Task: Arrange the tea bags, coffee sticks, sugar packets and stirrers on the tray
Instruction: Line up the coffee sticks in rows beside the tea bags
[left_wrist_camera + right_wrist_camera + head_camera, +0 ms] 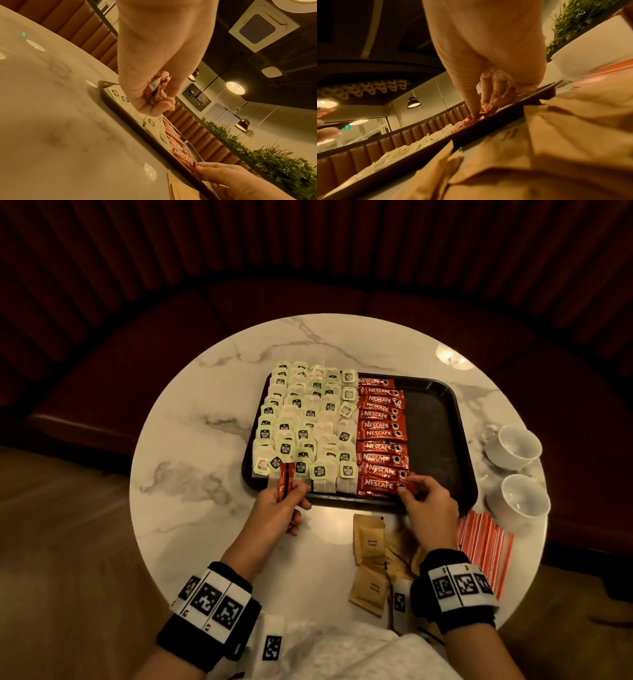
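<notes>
**Op:** At the tray's (pixel 442 419) six o'clock edge I'm setting down the last coffee stick (pixel 378 485) of the red column. My right hand (pixel 430 505) has its grip closed on that stick's right end, thumb and fingertips pinching it as it lies flat.

**Spotter:** And the left?

**Op:** Left hand (pixel 279 506) is at seven o'clock, grip curled round a small bundle of spare sticks (pixel 285 479), held upright just over the tea bags (pixel 301 422).

**Spotter:** How do you want to finish this one?

**Op:** I'd slide it until its left end meets the tea bags and its long side lies against the stick above, so the column stays square. Then I'd let go by opening straight up; I reckon a dragging fingertip would skew the light foil.

**Spotter:** Anything to watch?

**Op:** The bundle. If I lower the left hand, it could nudge the nearest tea tags out of line.

**Spotter:** What's left?

**Op:** The tray's three o'clock strip is bare. Sugar packets (pixel 371 546) lie on the desk (pixel 205 412) at six o'clock of the tray, stirrers (pixel 486 546) at about four o'clock.
</notes>
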